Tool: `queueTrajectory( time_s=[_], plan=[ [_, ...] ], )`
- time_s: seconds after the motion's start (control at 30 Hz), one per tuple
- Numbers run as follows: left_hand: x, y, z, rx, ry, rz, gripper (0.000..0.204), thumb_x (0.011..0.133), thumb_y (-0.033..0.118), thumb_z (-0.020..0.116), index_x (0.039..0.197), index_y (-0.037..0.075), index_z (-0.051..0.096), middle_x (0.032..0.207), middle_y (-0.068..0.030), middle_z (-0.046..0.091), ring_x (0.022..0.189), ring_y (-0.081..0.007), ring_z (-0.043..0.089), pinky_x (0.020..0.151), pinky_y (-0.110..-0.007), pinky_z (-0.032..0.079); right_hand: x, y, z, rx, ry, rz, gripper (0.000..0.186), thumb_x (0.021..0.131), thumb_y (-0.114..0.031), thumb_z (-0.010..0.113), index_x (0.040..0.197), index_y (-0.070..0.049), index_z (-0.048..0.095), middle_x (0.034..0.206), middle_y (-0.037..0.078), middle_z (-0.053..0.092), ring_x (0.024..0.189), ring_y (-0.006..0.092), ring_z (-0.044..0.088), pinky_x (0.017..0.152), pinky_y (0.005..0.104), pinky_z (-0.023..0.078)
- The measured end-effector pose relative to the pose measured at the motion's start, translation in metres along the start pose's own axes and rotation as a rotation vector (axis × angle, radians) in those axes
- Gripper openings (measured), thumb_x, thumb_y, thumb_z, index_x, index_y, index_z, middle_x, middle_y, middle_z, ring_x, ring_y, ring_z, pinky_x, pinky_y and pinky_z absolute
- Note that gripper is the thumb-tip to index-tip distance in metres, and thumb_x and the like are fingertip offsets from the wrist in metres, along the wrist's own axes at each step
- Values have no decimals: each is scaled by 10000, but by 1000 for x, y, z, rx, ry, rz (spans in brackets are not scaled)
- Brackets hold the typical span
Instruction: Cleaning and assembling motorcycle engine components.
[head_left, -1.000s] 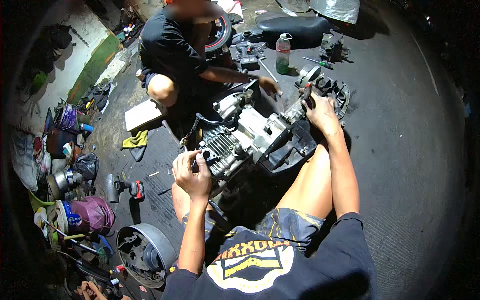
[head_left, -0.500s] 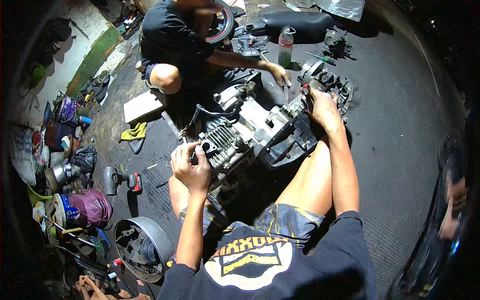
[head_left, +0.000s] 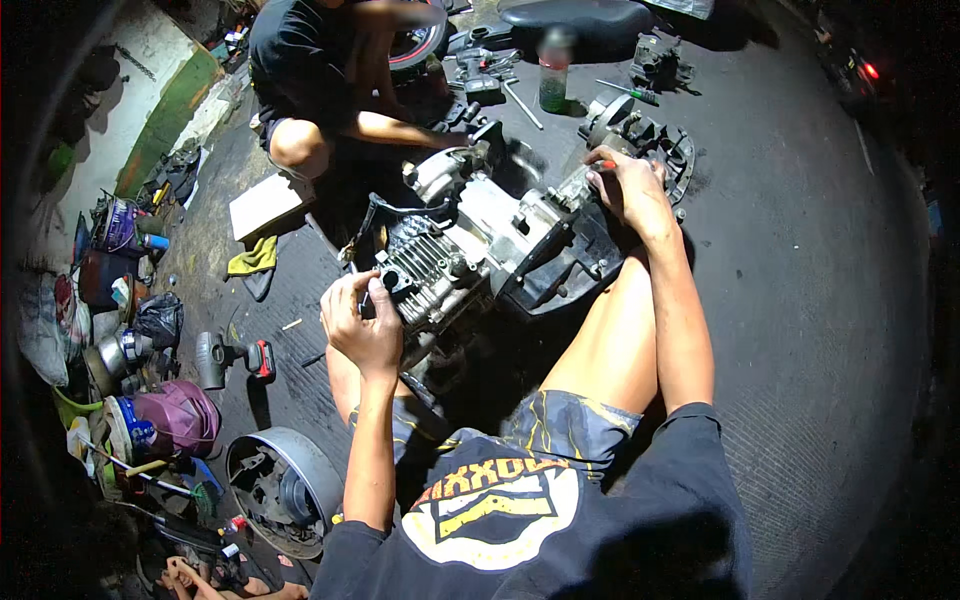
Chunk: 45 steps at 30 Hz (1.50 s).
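A scooter-type engine [head_left: 485, 222] lies on the dark floor [head_left: 790, 290], just ahead of the seated person, stretching from the left knee across to beyond the right one. Bare metal castings make up most of it, so it looks heavy and rigid, awkward to tip because of its length, and probably slick wherever oil has gathered.

The left hand [head_left: 362, 328] is curled at the cylinder end, thumb beside the round port [head_left: 391, 279]; whether it truly clamps the metal or merely rests there, I cannot tell. The right hand [head_left: 636, 190] is closed around a small red-ended tool [head_left: 607, 164], mostly hidden by the fingers, over the far end near the vaned ring [head_left: 682, 165].

The pale central casing [head_left: 488, 212] seems the soundest place to bear weight, with a second hold under the cylinder end. The thin cooling fins [head_left: 418, 262] could chip or bite the skin, and the black bent tube [head_left: 400, 205] looks too slight to lift by.
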<state>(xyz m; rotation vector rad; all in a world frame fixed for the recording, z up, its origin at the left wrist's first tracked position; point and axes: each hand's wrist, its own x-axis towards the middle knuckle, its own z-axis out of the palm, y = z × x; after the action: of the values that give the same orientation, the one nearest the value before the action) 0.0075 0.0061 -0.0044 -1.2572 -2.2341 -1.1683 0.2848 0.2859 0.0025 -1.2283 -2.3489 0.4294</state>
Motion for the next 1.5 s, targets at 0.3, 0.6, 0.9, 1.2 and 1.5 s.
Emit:
queueTrajectory(
  time_s=[0.3,0.6,0.9,1.2,1.5],
  plan=[
    [0,-3,2,-7,20,34,73,872,111,692,927,86,732,970,-88,717,1015,-298,644,941,-417,476,1,22,7,-46,121,-104,198,924,-270,698,1093,-180,748,970,104,765,932,304,729,859,428,492],
    [-1,-6,2,0,35,41,57,882,127,694,912,95,730,967,-75,718,1010,-289,645,927,-414,475,0,4,-1,189,126,60,255,900,-309,743,1107,-162,770,954,138,762,944,289,741,880,384,536],
    [0,-2,3,-10,34,42,66,879,115,686,916,94,736,968,-75,718,1004,-285,646,927,-406,477,5,0,3,262,96,47,319,883,-370,765,1109,-145,777,1038,135,770,973,289,742,903,393,554],
    [1,-4,1,-10,35,40,60,883,131,695,911,104,740,961,-60,724,1008,-272,650,920,-399,477,-34,-7,27,-138,283,-266,199,852,-309,768,988,-167,804,917,99,771,961,300,710,1089,502,378],
    [2,-3,3,-44,38,52,73,888,143,685,922,103,736,961,-68,721,999,-279,652,921,-395,478,-56,-12,-13,-257,116,-213,185,871,-309,766,1036,-224,779,1074,-14,770,1161,208,659,1134,641,262]
  ],
)
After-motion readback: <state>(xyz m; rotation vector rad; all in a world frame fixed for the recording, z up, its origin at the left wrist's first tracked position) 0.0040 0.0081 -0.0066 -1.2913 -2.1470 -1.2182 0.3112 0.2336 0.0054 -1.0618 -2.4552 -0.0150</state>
